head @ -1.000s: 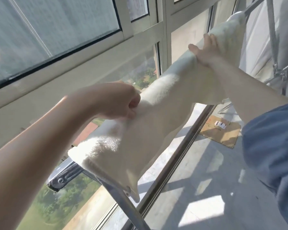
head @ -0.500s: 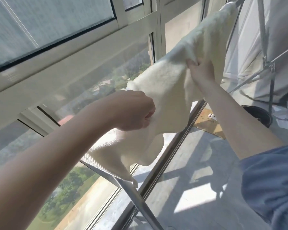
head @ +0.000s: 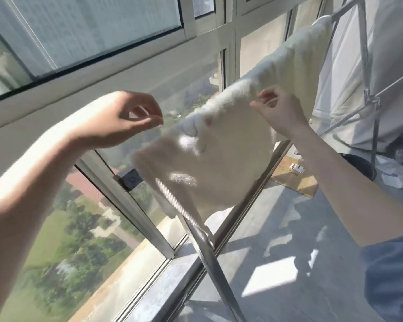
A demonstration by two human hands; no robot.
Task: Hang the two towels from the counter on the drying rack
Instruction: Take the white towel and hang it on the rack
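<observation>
Towel (head: 221, 159): cream, with thick fluffy pile and a ribbed, cord-like hem along the lower left edge. There are faint bluish marks near the top fold and sun patches on the face.

Position: it is draped over the slanting top bar of the rack (head: 208, 256), running from lower left to upper right beside the window (head: 102, 31). The near flap hangs free below the bar.

Handling (judgement): soft, limp and light, with no stiffness, so it sags wherever it is unsupported. The pile should grip the bar, though an uneven drape could creep toward the longer side. It is best held at the hem corners, or pinched at the top fold on both sides of the bar, to spread it flat.

Left hand (head: 126, 119): apart from the towel, fingers loosely curled with the thumb near the forefinger, nothing in it.

Right hand (head: 282, 112): at the top fold, fingertips against the pile. Motion blur here, so I cannot tell whether it pinches the cloth or only touches it.

This towel appears about hung. The second is not in view.
</observation>
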